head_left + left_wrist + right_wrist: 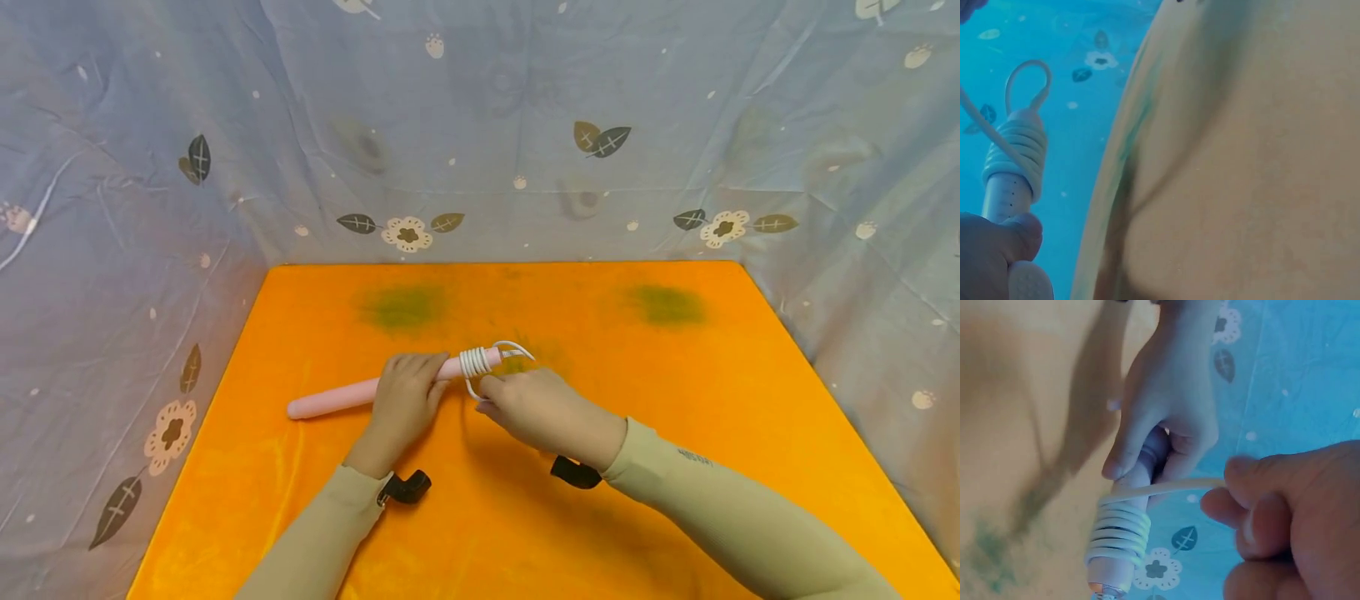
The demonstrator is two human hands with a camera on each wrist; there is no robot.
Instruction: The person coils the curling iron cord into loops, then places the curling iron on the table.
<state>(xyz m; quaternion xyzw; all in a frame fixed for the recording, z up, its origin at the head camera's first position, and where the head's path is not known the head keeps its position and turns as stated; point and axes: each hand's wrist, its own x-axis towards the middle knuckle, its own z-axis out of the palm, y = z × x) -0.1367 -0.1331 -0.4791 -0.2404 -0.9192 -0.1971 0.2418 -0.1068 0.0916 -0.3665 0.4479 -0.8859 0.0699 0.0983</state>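
A slim pink hair straightener (333, 400) is held slantwise over the orange surface, its rounded tip toward the left. My left hand (403, 398) grips it around the middle of its length. White cord (475, 362) is wound in several snug turns near the handle end, and a loop of it stands out past that end. Between thumb and fingers, my right hand (536, 408) pinches the cord's free run, just to the right of the coils. In the right wrist view this stretch of cord (1179, 486) runs taut from the coils to the right hand's fingertips (1241, 469).
The orange cloth-covered table (675, 400) has dark greenish patches toward its back. Pale blue-grey curtains (480, 125) with leaf and flower prints enclose the back and both sides. A black wrist mount (407, 487) sits by the left cuff, another black mount (576, 472) by the right.
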